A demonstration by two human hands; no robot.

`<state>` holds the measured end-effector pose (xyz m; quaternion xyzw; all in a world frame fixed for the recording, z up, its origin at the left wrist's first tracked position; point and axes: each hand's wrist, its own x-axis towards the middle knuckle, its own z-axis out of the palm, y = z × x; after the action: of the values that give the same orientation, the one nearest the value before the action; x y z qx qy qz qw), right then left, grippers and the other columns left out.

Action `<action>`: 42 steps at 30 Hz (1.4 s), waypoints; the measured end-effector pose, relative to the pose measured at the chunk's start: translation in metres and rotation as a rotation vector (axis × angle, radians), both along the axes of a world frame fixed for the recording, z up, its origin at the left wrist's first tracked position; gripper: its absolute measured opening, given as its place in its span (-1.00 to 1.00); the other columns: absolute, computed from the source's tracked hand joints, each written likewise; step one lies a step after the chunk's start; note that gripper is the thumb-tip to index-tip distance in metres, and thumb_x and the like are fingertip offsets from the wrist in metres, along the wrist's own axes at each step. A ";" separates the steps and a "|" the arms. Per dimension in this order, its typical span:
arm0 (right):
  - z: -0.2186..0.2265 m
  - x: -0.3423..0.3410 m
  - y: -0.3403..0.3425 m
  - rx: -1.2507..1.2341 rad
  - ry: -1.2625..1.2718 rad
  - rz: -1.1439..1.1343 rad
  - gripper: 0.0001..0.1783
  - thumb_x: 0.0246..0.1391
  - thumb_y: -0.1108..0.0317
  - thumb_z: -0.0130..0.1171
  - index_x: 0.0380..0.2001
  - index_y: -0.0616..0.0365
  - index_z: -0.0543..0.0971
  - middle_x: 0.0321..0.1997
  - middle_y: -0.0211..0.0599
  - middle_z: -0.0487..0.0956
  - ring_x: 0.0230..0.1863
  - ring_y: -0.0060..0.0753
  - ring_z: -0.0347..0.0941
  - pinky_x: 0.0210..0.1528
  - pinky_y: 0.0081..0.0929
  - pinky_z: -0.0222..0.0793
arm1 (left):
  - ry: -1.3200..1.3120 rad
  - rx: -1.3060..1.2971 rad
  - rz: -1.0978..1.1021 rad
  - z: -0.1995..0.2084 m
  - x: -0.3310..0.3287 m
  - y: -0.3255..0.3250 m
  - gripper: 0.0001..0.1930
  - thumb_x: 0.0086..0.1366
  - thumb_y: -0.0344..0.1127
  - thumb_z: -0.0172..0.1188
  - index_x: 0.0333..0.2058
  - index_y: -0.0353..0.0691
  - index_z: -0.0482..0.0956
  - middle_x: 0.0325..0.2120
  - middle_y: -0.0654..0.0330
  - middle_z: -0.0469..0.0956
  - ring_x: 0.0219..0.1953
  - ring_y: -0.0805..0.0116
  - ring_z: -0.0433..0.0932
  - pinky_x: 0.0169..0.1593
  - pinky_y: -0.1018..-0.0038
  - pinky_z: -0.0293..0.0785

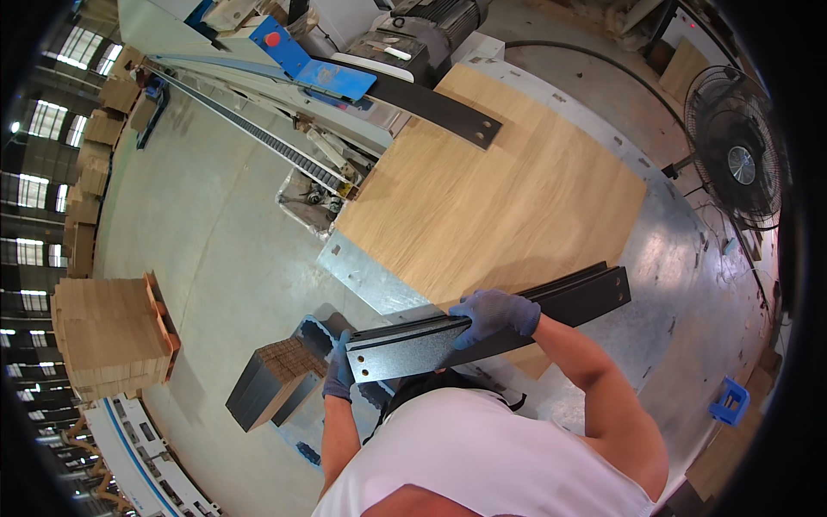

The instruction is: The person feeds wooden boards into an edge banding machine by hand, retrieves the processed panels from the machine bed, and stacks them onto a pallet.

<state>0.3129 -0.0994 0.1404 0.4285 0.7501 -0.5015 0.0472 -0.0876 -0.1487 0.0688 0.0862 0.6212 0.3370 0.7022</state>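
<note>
Several long dark boards (551, 303), held together as a bundle on edge, lie across the front of my body. Two drilled holes show at each end, and the near face shines at its left part. My left hand (339, 369), in a blue-grey glove, grips the bundle's left end. Over its top edge near the middle, my right hand (495, 317) in a matching glove is closed around the boards. Beyond them, another dark board (448, 112) with two holes at its end sticks out from the machine over a wood-grain tabletop (508, 189).
A pile of dark boards (269, 389) stands at my left on a blue-edged support. The machine (345, 77) with a red button is at the far side. A black fan (736, 146) stands right, a blue plastic piece (729, 401) lower right. Stacked brown sheets (112, 332) sit far left.
</note>
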 end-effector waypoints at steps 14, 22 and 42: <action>-0.001 0.018 0.030 -0.237 0.021 0.173 0.04 -0.19 -0.29 0.30 0.27 0.14 0.30 0.23 0.04 0.40 0.22 0.08 0.35 0.21 -0.16 0.30 | -0.166 0.100 0.196 -0.014 0.030 0.026 -0.66 0.33 -0.04 0.12 -0.22 -0.22 0.62 -0.31 0.10 0.67 -0.35 0.20 0.63 -0.24 0.29 0.60; 0.010 0.048 0.045 -0.281 0.098 0.111 0.10 -0.16 -0.18 0.30 0.35 0.22 0.14 0.31 0.08 0.32 0.30 0.00 0.27 0.31 -0.29 0.19 | 0.113 0.311 0.058 0.018 0.055 0.074 -0.69 0.36 -0.07 0.09 -0.29 -0.21 0.61 -0.47 0.24 0.62 -0.49 0.41 0.58 -0.41 0.51 0.50; -0.014 0.021 -0.047 0.841 -0.322 -0.655 -0.01 -0.40 -0.02 0.48 0.19 0.04 0.36 0.11 0.13 0.28 0.13 0.18 0.21 0.21 0.23 0.06 | 0.005 0.914 -0.470 0.020 0.171 0.228 -0.47 0.52 -0.06 -0.22 0.12 -0.44 0.44 0.11 0.04 0.48 0.18 0.27 0.42 0.32 0.36 0.20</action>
<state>0.3337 -0.1467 0.1261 0.6926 0.6965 -0.0756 -0.1720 0.0832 0.0796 0.0884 0.5224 0.3760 0.4070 0.6481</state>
